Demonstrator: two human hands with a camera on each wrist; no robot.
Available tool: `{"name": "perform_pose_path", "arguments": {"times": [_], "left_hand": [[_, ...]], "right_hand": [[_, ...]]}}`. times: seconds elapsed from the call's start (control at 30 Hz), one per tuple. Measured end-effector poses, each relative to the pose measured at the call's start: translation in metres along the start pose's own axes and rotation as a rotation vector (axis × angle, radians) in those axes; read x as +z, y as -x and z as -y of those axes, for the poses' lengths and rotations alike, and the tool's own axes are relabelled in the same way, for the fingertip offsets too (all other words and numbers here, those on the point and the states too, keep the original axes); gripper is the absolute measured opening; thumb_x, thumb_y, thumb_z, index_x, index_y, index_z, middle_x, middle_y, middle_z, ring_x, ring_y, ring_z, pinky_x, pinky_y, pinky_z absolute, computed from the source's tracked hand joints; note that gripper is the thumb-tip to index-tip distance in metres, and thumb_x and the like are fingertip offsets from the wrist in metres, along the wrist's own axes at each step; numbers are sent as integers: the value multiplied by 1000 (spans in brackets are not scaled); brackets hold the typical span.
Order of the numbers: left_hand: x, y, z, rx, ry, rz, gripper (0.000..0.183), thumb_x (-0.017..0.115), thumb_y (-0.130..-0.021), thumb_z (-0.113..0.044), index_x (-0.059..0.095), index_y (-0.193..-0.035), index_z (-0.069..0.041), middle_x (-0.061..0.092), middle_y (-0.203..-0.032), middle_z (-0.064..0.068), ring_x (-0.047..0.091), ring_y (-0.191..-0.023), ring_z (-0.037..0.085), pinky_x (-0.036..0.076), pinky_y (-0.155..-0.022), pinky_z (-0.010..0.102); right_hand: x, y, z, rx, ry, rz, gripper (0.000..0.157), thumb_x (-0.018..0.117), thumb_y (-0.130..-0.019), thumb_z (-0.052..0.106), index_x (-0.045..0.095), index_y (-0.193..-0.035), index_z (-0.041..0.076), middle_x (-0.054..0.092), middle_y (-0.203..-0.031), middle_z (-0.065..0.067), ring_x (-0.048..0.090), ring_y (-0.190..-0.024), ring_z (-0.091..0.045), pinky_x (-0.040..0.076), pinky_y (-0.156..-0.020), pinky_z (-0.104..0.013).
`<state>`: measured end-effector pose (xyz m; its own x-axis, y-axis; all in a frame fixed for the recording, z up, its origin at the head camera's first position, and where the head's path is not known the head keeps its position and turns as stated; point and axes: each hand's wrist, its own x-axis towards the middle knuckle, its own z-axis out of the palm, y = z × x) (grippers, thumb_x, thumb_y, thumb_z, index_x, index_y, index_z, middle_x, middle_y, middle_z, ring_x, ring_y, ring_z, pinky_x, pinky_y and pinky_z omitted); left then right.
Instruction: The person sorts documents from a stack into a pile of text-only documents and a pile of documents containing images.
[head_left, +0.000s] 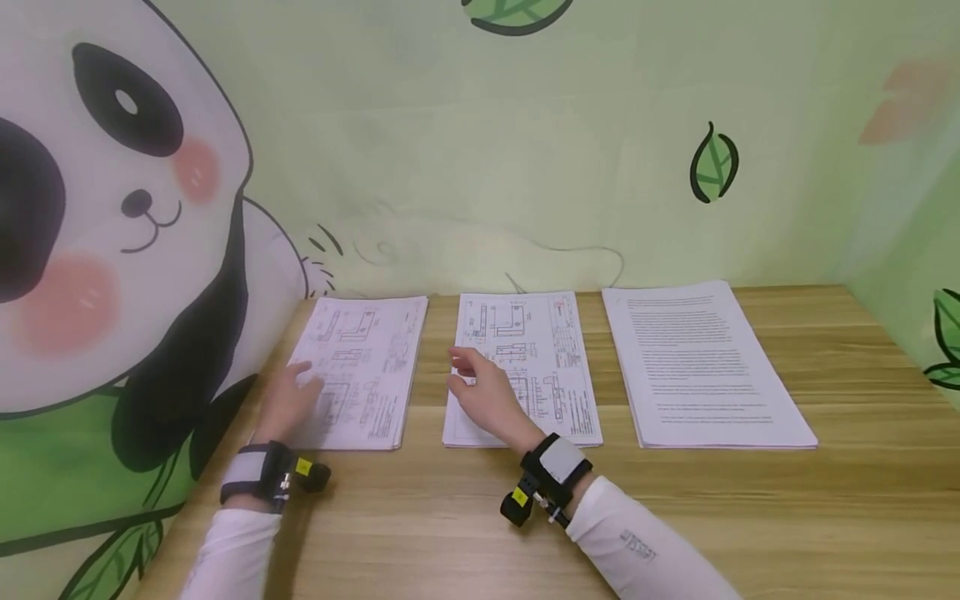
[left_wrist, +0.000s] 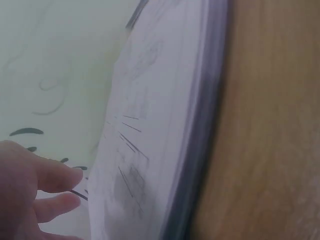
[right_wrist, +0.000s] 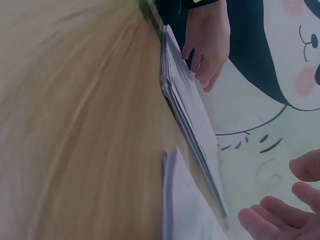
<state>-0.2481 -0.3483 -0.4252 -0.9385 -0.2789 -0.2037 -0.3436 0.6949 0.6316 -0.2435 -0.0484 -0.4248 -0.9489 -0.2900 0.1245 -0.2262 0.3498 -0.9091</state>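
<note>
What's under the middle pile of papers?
The middle pile rests on the wooden table. The part right beneath is covered, so anything else there can't be seen.

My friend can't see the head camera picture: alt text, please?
A person's left hand is over the left stack of drawings, the right hand over the middle stack; a text stack lies farther right on the wooden table, before a panda backdrop.

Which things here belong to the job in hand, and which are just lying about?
Likely part of the job:
- left stack of drawings, under the left grip
- middle stack of drawings, under the right grip

Apparently just there:
- right stack of text pages, with neither grip over it
- panda picture, background
- wooden table, supporting all three stacks
</note>
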Motion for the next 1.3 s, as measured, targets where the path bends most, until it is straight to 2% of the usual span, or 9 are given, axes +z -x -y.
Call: {"name": "perform_pose_path", "arguments": {"times": [0.2,0.37,0.5,0.63,0.83,1.0,1.17,1.3], "left_hand": [[0,-3,6,-62,-27,-28,60,43,-93,-18,23,-145,3,22,-149,32,27,-131,50,25,-103,68],[-2,-1,8,-71,-30,-10,61,43,-93,-22,21,-146,0,24,-148,32,31,-128,50,29,-101,68],[-1,-1,11,-58,-53,5,60,42,-94,-23,22,-146,0,24,-149,31,30,-128,50,31,-100,67],[1,-1,12,-67,-59,11,60,42,-94,-23,24,-146,0,23,-150,29,26,-131,50,28,-101,68],[4,-1,14,-77,-57,50,61,39,-95,-28,21,-147,-2,21,-151,28,26,-132,48,27,-103,67],[6,1,12,-45,-40,73,61,38,-96,-31,21,-147,-1,23,-150,28,27,-133,48,28,-104,65],[9,4,7,28,-58,76,60,39,-97,-33,26,-144,1,28,-148,29,29,-132,47,28,-106,63],[12,8,4,36,-45,87,60,40,-97,-35,26,-145,-1,29,-149,28,29,-133,46,28,-107,62]], "right_hand": [[17,-5,-2,94,-86,99,48,51,-92,17,42,-138,9,52,-135,-19,53,-121,-30,46,-101,-43],[27,-9,-4,203,-175,153,53,54,-90,19,39,-140,8,51,-135,-19,52,-121,-29,46,-99,-43],[36,-11,-5,305,-342,198,59,57,-89,20,35,-143,12,49,-137,-20,56,-115,-30,48,-98,-43],[43,-14,-4,361,-528,238,63,57,-90,18,29,-146,10,45,-139,-21,54,-117,-31,46,-102,-45],[49,-20,-6,442,-688,238,66,54,-91,13,21,-148,7,53,-130,-21,58,-113,-31,48,-99,-46],[50,-22,-7,455,-709,227,65,51,-92,10,18,-149,7,55,-128,-21,59,-110,-30,48,-97,-47],[51,-20,-8,409,-676,252,53,48,-93,9,32,-143,5,56,-130,-18,59,-112,-28,49,-95,-43],[54,-18,-7,345,-560,220,46,48,-91,6,41,-137,5,59,-124,-17,61,-107,-27,50,-90,-38]]}}
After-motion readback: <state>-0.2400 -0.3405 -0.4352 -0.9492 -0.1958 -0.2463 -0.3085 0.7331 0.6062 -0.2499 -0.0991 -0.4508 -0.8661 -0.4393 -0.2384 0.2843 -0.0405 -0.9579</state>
